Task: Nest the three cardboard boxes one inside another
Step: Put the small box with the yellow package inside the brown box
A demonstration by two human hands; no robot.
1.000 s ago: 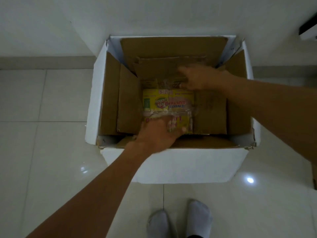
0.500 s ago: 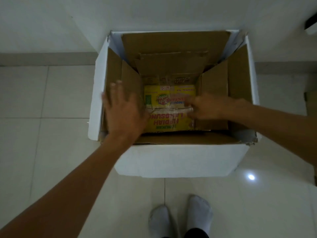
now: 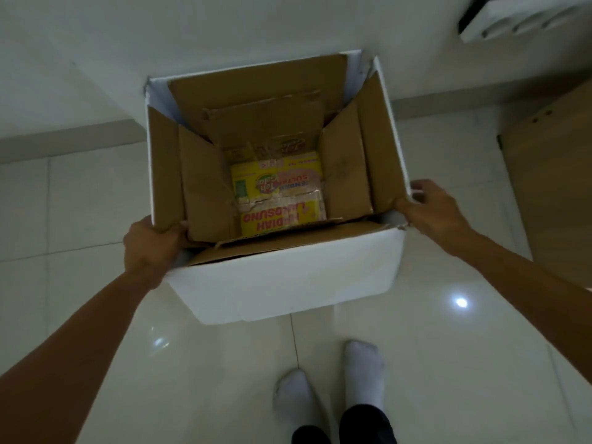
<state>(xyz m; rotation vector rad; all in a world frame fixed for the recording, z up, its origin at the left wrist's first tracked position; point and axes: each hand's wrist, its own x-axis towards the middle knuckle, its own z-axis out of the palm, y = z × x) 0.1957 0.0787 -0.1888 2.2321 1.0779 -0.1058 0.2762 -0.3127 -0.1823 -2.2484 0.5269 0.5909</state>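
A large white cardboard box (image 3: 288, 277) stands open on the tiled floor. Inside it sits a brown cardboard box (image 3: 205, 184) with its flaps standing up. At the bottom of that lies a small yellow printed box (image 3: 278, 193), closed, with red lettering on top. My left hand (image 3: 150, 245) grips the near left corner of the white box, fingers curled over the rim. My right hand (image 3: 429, 209) grips the near right corner, thumb inside and fingers outside.
The box stands against a white wall (image 3: 224, 33) with a grey skirting. A brown cardboard sheet or cabinet side (image 3: 551, 193) stands at the right. A white object (image 3: 519, 17) is at the top right. My feet in white socks (image 3: 330, 392) stand just before the box.
Both hands have left the inside of the boxes and moved out to the white box's near corners, where they now hold its rim. The view has tilted.
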